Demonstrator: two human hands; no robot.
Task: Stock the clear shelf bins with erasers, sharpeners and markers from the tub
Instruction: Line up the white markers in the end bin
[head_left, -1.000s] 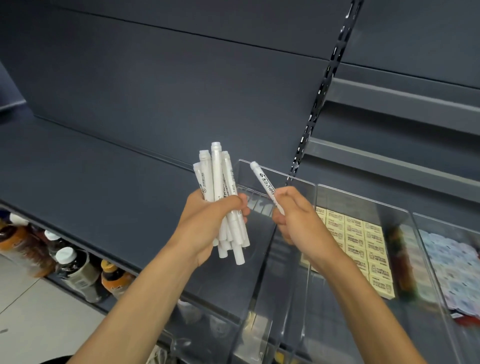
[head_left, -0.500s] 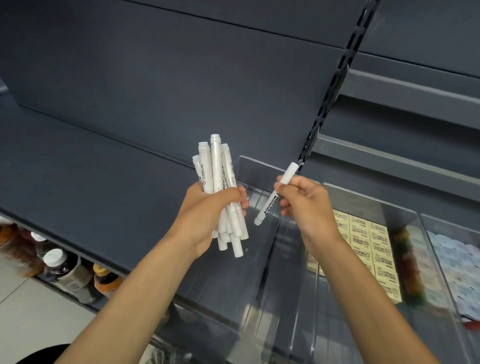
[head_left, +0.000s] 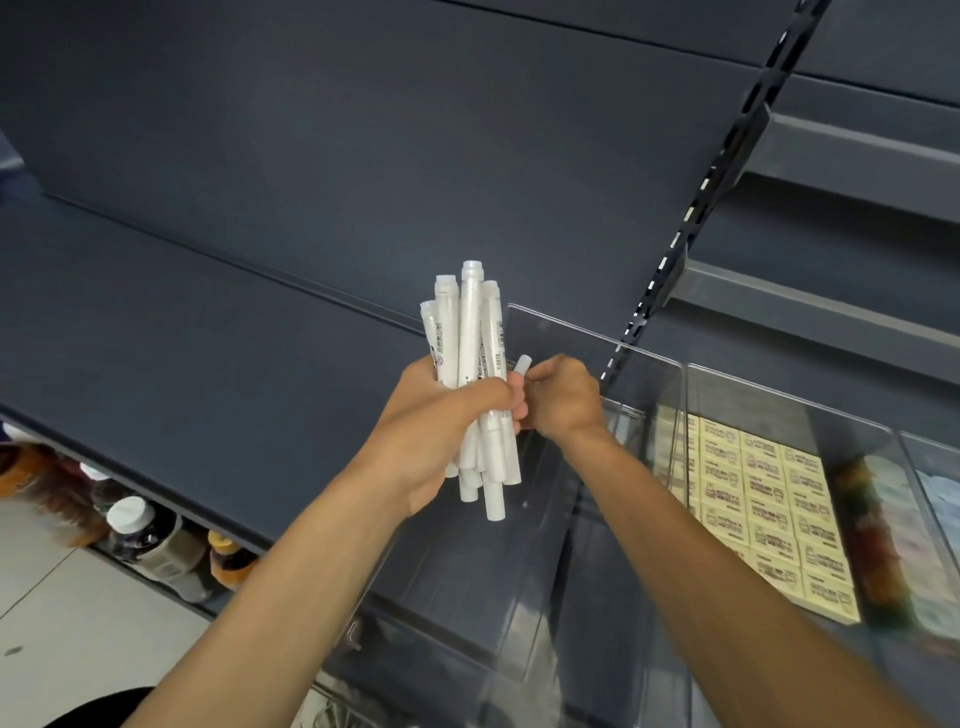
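Note:
My left hand grips a bundle of several white markers, held upright above the dark shelf. Right beside it, my right hand pinches a single white marker and presses it against the bundle; only that marker's tip shows above the fingers. Below both hands stands a clear shelf bin with nothing visible inside. To its right, another clear bin holds rows of yellow boxed erasers.
Further clear bins at the far right hold blurred coloured items. A slotted shelf upright rises behind the bins. Bottles stand on the lower shelf at left, above a pale floor.
My right hand has brought its single marker leftward from over the bin to the bundle in my left hand, turning it upright. The left hand has stayed put.

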